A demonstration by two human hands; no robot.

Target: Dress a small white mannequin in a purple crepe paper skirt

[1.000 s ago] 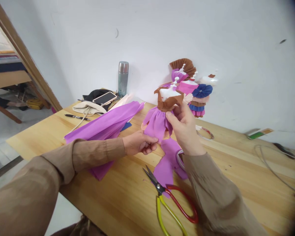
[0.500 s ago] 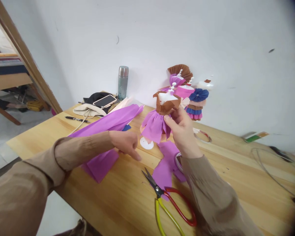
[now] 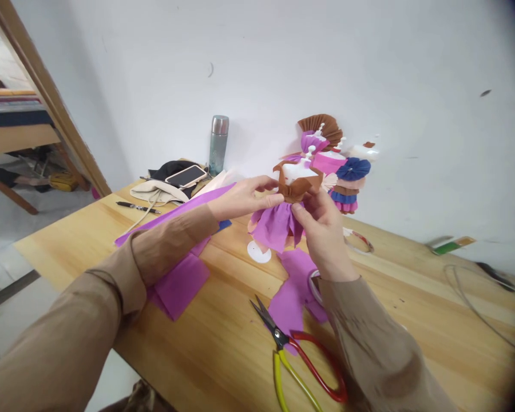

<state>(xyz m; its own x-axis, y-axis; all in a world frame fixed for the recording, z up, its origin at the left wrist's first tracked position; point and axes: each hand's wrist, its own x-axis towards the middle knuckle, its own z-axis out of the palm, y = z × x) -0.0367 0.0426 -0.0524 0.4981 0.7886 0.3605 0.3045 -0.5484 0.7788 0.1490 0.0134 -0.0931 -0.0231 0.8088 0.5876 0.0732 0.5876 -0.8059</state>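
Note:
A small mannequin [image 3: 298, 171] with a white bust and bead-like neck top stands tilted over the desk. It wears a brown bodice [image 3: 299, 189] and a gathered purple skirt [image 3: 275, 224]. My right hand [image 3: 324, 232] grips it at the waist from the right, thumb in front. From the left, my left hand [image 3: 249, 197] meets the bodice, its thumb against the front at the waist and its fingers at the side edge. The fingertips are partly hidden. A round white base [image 3: 258, 252] shows beneath the skirt.
Open-bladed scissors [image 3: 278, 336] lie in front, beside a purple cut piece [image 3: 289, 292] and a partly hidden roll of tape [image 3: 314, 286]. Purple cloth [image 3: 182, 286] lies under my left forearm. Behind are dressed mannequins [image 3: 345, 186], a flask [image 3: 218, 146], a phone [image 3: 186, 176] and a pen [image 3: 138, 207].
My left hand has moved up and right from above the desk to the bodice. My right hand keeps its grip on the mannequin's waist.

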